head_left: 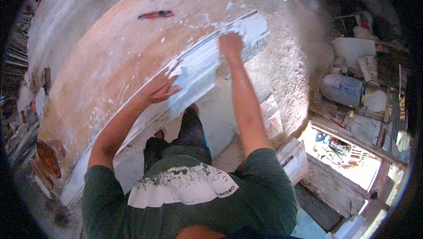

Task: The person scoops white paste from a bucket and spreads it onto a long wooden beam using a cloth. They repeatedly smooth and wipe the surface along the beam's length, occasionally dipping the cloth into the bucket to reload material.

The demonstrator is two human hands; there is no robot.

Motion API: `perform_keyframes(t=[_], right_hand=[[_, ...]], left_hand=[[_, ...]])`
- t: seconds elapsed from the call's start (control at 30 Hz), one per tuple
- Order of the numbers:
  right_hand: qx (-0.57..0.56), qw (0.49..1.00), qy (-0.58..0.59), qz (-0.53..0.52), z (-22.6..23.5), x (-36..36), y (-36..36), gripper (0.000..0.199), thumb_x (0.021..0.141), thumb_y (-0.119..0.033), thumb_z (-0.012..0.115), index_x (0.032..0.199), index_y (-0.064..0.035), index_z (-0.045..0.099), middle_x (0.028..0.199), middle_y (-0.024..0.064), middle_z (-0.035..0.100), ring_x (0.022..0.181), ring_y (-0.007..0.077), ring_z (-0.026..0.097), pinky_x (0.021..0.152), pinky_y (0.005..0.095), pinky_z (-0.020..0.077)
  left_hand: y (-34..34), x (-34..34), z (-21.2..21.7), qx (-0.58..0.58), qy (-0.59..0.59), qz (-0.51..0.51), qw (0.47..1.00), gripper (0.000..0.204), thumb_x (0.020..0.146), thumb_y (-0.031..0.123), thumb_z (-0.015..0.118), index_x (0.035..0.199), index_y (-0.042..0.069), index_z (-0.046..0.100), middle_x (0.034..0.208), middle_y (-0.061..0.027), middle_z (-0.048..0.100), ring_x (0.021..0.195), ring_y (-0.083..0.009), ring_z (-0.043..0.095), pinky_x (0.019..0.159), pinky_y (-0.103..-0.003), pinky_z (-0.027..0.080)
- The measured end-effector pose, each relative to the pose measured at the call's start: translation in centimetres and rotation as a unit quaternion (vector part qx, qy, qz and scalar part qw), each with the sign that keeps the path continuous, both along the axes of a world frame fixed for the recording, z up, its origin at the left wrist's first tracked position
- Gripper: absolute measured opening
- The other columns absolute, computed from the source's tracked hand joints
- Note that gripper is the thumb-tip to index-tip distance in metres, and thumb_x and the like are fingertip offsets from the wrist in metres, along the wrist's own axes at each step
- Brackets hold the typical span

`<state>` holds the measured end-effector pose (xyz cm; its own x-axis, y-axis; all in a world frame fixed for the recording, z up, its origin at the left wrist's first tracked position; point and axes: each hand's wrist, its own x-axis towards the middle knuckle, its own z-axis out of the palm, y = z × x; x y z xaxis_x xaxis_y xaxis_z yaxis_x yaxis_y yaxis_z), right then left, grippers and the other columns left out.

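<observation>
A long white plaster moulding (pixel 211 62) is laid along the near edge of the plaster-dusted bench (pixel 110 54). Left hand (pixel 161 90) is pressed flat on its lower end, fingers spread. Right hand (pixel 231 45) is closed over its upper part. A red tool (pixel 155 14) is seen further back on the bench.

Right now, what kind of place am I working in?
Probably a plaster or moulding workshop. Both hands, left hand and right hand, press on a long white plaster moulding at the edge of a plaster-smeared workbench, with a rough concrete floor and a dusty bucket nearby.
</observation>
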<state>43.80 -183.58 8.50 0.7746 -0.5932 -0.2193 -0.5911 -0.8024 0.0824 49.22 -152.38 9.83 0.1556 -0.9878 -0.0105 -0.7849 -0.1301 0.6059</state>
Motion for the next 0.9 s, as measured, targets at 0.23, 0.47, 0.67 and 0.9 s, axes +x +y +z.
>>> perform_keyframes(t=[0.23,0.47,0.67,0.9], right_hand=[[-0.125,0.977,0.074,0.157,-9.3,-1.7,-21.2,0.031,0.087,-0.027,0.042,0.086,-0.0052,0.063,0.086,0.0153,0.064,0.080,0.0317,0.062,0.067,0.0466,0.0479],[-0.201,0.971,0.065,0.116,-4.5,-7.3,-7.4,0.029,0.086,-0.026,0.043,0.084,-0.0055,0.063,0.087,0.0141,0.062,0.084,0.0310,0.058,0.071,0.0444,0.0464],[-0.035,0.996,-0.046,0.063,-4.0,-10.5,15.0,0.043,0.078,-0.035,0.055,0.096,0.0041,0.060,0.100,0.0232,0.058,0.094,0.0375,0.055,0.082,0.0463,0.0445],[0.233,0.969,0.015,0.087,0.4,-9.9,42.0,0.060,0.076,-0.050,0.051,0.103,0.0027,0.059,0.110,0.0254,0.055,0.101,0.0375,0.053,0.086,0.0471,0.0438]], left_hand=[[-17.0,-1.8,-3.8,-0.014,0.000,0.017,1.000,0.063,0.087,0.050,0.041,0.124,0.000,0.045,0.146,-0.0164,0.015,0.127,-0.0388,0.029,0.105,-0.044,0.026],[-11.7,-3.3,-2.8,-0.147,-0.072,-0.007,0.987,0.054,0.088,0.049,0.040,0.105,0.001,0.059,0.144,-0.0104,0.025,0.117,-0.0388,0.041,0.099,-0.044,0.035],[6.1,-4.6,-1.6,-0.108,-0.060,-0.018,0.992,0.046,0.087,0.043,0.046,0.102,0.002,0.060,0.144,-0.0083,0.025,0.117,-0.0383,0.041,0.099,-0.044,0.036],[33.7,-3.1,0.3,0.041,-0.059,-0.002,0.997,0.042,0.088,0.032,0.045,0.119,0.004,0.050,0.147,-0.0084,0.017,0.116,-0.0368,0.041,0.104,-0.044,0.030]])
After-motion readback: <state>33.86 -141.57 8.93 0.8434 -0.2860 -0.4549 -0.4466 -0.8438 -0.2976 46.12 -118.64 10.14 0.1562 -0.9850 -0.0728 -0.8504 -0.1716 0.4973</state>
